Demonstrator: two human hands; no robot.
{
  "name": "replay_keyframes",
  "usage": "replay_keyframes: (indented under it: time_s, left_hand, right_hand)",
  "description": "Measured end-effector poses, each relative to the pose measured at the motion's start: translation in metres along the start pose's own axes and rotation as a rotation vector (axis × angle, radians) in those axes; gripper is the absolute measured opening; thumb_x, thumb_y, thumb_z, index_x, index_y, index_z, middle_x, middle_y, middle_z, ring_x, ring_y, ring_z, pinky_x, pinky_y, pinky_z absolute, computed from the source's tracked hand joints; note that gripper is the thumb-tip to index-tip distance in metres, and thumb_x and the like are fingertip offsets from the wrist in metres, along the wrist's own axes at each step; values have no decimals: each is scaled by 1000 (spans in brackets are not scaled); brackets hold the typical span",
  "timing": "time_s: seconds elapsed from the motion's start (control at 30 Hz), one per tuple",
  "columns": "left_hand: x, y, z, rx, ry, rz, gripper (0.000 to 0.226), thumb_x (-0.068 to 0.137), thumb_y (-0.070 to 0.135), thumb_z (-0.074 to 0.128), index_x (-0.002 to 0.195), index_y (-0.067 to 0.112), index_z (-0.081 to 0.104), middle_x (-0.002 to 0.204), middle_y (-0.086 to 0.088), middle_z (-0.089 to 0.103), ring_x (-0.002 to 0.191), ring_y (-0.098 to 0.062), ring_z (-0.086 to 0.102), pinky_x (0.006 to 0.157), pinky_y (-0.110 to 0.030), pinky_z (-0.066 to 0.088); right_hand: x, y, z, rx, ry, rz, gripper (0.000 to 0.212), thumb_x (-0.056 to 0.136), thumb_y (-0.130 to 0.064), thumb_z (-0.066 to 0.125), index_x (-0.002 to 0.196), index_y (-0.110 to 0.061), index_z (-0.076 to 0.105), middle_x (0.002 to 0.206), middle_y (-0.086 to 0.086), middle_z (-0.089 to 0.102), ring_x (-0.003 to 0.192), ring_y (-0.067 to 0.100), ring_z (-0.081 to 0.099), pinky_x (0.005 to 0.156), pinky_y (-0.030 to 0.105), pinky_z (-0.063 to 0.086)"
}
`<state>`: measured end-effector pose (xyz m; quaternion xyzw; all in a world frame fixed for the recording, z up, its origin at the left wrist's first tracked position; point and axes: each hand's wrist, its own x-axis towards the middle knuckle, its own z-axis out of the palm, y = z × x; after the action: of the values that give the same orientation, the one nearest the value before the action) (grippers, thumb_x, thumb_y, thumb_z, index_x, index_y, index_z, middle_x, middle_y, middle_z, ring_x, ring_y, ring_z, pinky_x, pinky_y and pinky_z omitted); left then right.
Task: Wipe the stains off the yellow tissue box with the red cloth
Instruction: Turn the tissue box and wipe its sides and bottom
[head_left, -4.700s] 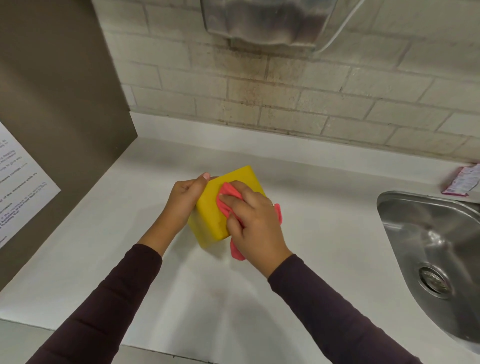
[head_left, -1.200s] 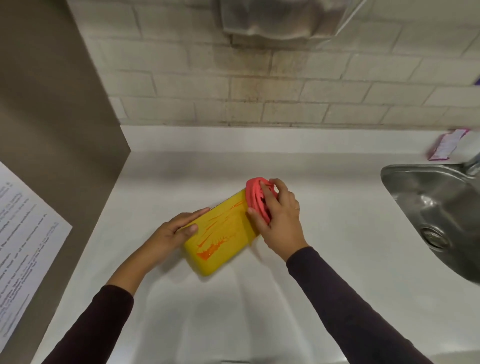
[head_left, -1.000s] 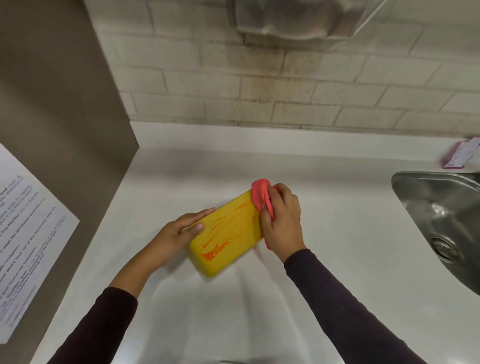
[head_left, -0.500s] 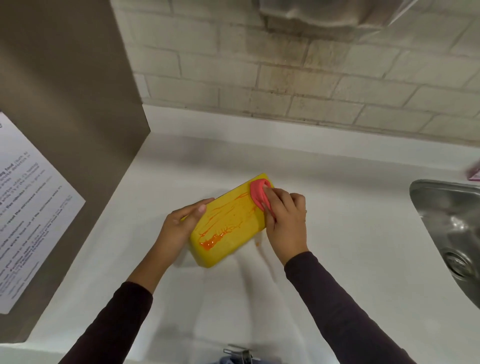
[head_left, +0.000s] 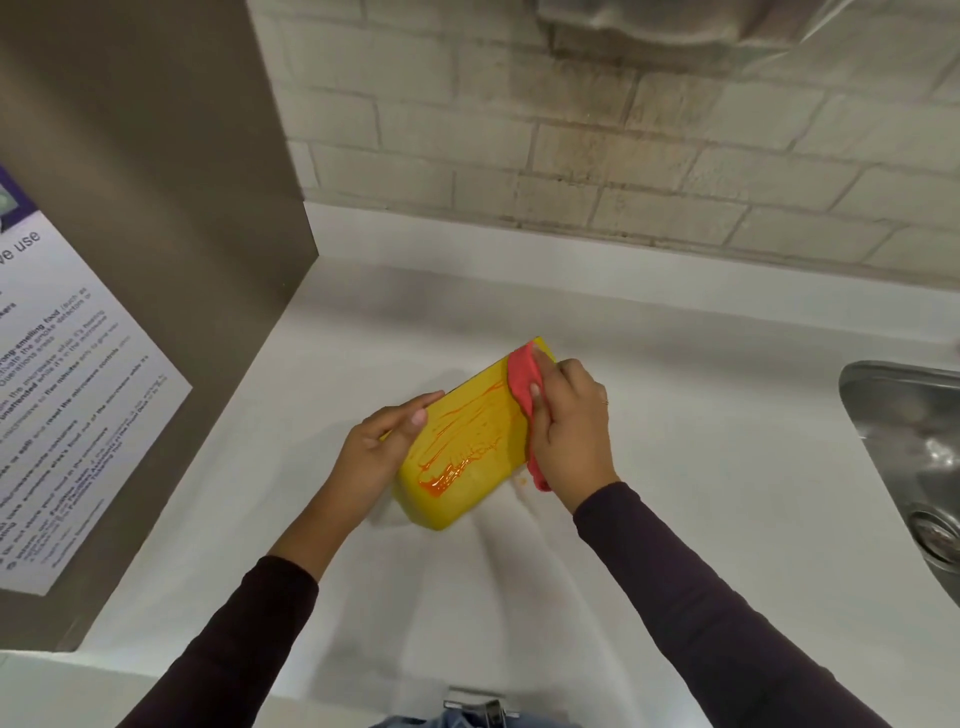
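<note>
The yellow tissue box lies tilted on the white counter, its broad face up and streaked with orange stains, thickest near the lower left. My left hand holds the box's left edge, thumb on the top face. My right hand grips the bunched red cloth and presses it onto the far right end of the stained face. A tail of the cloth hangs below my palm by the box's right side.
A steel sink is sunk into the counter at the right. A brown panel with a printed notice walls off the left side. Brick wall behind, with a metal fixture mounted above.
The box was turned over so its stained face is up. In the last second my right hand has kept the cloth at the box's far right end, shifting slightly along it.
</note>
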<state>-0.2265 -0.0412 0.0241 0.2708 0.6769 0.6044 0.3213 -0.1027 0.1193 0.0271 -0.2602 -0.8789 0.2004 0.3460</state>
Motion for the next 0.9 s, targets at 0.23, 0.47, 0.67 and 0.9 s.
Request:
replay_keyframes:
  time_s: [0.23,0.47,0.67,0.9]
  left_hand:
    - [1,0,2,10,28,-11,25,88,37,50,110,37,63,119,4,64,111,-8,59,87,-19,48]
    - [-3,-2,8,80,-6,19,24,91,32,49,104,48,61,112,12,60,108,-3,57,86,-19,45]
    - [-4,-1,8,54,22,2,23,86,42,48,104,47,62,115,10,61,108,-3,57,82,-17,45]
    - [-3,-2,7,84,3,-5,22,92,33,49,105,48,60,116,9,61,110,-6,57,88,-20,45]
  right_hand:
    - [-24,20,-21,-144,-142,-205,42,85,-5,44,124,-8,58,79,12,51,68,28,52,72,37,37]
    - [1,1,-5,40,16,131,37,89,-2,51,125,-11,57,88,13,51,75,30,49,76,36,40]
    - [-16,-10,-2,-13,-116,-68,37,93,-20,46,127,-8,55,89,14,54,76,29,50,77,32,35]
    - [-12,19,-16,-70,-64,-10,32,90,-18,54,120,-6,61,81,13,51,67,29,50,74,36,40]
